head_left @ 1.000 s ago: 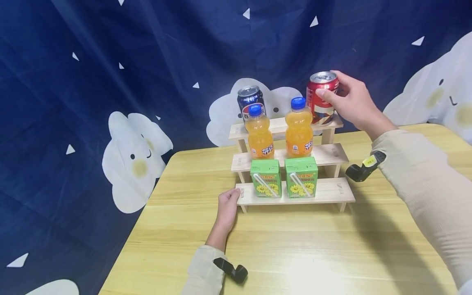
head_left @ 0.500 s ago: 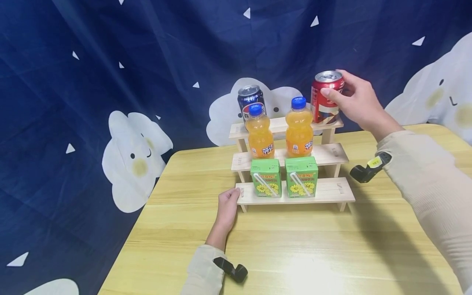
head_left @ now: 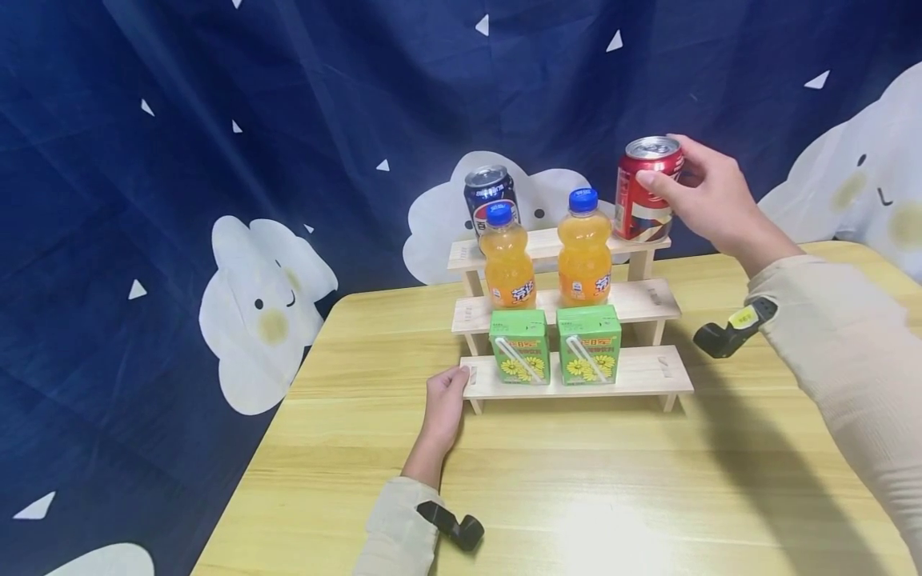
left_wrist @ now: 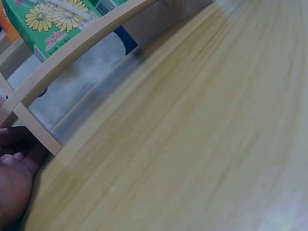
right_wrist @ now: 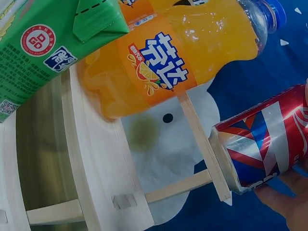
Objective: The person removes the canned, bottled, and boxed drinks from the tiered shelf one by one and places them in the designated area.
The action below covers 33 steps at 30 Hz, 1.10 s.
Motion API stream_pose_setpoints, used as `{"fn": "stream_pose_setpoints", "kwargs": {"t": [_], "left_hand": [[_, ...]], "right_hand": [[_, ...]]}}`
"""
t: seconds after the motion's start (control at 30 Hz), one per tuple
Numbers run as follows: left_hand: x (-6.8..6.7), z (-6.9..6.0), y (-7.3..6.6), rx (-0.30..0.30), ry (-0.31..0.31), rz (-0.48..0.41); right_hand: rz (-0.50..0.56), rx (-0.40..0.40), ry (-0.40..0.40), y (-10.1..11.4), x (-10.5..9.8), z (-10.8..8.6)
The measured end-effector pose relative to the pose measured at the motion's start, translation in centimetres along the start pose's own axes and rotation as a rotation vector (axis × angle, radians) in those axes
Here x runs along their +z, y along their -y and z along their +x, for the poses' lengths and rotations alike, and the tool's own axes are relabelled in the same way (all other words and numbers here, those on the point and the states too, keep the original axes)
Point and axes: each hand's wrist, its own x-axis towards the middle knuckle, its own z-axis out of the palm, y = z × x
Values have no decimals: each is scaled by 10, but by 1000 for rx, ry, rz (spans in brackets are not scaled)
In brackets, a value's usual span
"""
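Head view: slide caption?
Right hand grips a red can at the wooden top shelf; left hand holds the bottom shelf.

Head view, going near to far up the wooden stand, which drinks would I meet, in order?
Green cartons on the lowest shelf → orange bottles on the middle shelf → dark blue can and red can at the top, the red one in the right hand.

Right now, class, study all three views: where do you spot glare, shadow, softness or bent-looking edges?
Head view: white glare on the table, a long shadow beside the right sleeve; left wrist view: soft table grain, pale shine in the lower right corner; right wrist view: boards of the shelf look bowed, perhaps lens distortion, while the nearer bottle has a crisp label.
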Motion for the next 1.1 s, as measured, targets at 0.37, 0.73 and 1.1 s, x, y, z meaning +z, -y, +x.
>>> {"fn": "stream_pose_setpoints", "kwargs": {"t": [0.37, 0.73, 1.1], "left_hand": [[0, -1, -3, -69, 6, -11], [-1, -2, -9, -81, 18, -24], [0, 0, -3, -58, 0, -2]], "right_hand": [[-11, 5, 0, 1, -3, -2], [-25, 5, -1, -1, -8, -3], [-34, 18, -9, -3, -11, -3]]}}
